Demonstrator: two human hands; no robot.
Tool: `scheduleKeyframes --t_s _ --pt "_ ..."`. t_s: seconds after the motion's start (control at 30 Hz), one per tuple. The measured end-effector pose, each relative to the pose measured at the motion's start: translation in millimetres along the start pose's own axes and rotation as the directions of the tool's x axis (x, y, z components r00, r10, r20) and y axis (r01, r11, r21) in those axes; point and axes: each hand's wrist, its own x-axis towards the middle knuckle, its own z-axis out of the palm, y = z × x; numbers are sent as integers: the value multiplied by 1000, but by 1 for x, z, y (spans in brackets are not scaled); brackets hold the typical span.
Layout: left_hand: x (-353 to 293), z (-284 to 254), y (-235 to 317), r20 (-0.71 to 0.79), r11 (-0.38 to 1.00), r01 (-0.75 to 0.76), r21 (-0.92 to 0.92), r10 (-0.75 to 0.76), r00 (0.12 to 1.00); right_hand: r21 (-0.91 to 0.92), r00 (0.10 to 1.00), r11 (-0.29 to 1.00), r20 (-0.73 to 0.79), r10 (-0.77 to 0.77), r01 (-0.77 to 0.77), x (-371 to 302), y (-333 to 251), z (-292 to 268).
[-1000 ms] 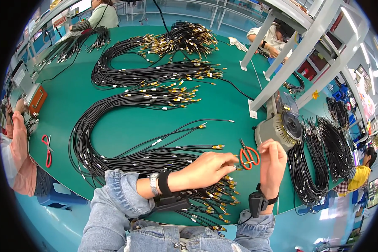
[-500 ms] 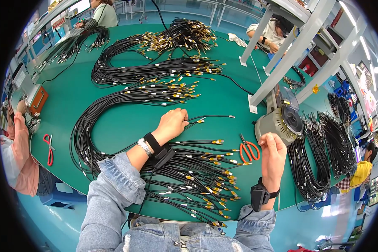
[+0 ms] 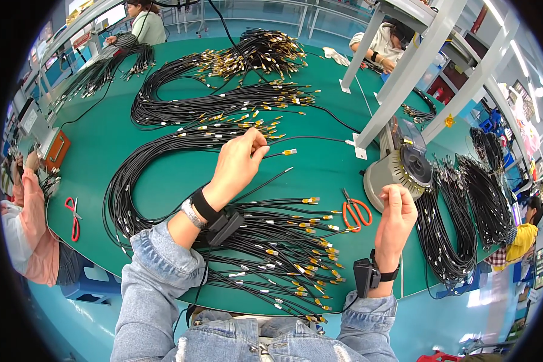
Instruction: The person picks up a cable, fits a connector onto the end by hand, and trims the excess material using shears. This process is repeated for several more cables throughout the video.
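My left hand (image 3: 238,163) is closed in a pinch above the middle of the green table. Thin black cables (image 3: 308,137) run rightward from its fingers, one ending in a yellow-and-white tag (image 3: 289,152). Below that hand, another loose cable (image 3: 271,178) points to the upper right. A fanned bundle of black cables (image 3: 265,241) with tagged ends lies under my left wrist and in front of me. At the right, my right hand (image 3: 398,211) is raised with fingertips pressed together; what they hold, if anything, is hidden. It overlaps the front of a grey round machine (image 3: 398,172).
Orange-handled pliers (image 3: 357,212) lie left of my right hand. Further cable bundles (image 3: 217,102) curve across the far table, with more hanging at the right (image 3: 446,241). Red scissors (image 3: 74,220) lie far left. Grey metal posts (image 3: 380,114) rise behind the machine. Co-workers sit around.
My left hand has moved up and away from me, and the cable ends at its fingers have shifted farther across the table. My right hand has barely moved.
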Motion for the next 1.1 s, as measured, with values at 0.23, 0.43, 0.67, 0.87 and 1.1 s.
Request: scheduleKeyframes --t_s 0.23,0.43,0.67,0.87,1.1 --pt "-9 -2 4 403 808 456 -373 -302 864 -86 995 996 96 31 -23 -2 1 5" --pt "-27 -8 29 670 732 541 -415 -156 726 -527 951 804 272 -145 273 -10 2 38" --pt "-35 -24 38 657 791 429 -435 -47 753 -639 804 592 594 -25 491 -13 15 27" --pt "-48 -29 -1 547 978 -187 -91 206 811 -677 733 391 681 9 624 -21 -14 24" --pt "-56 -44 9 453 987 43 -152 31 891 -675 702 412 704 110 612 -25 -35 15"
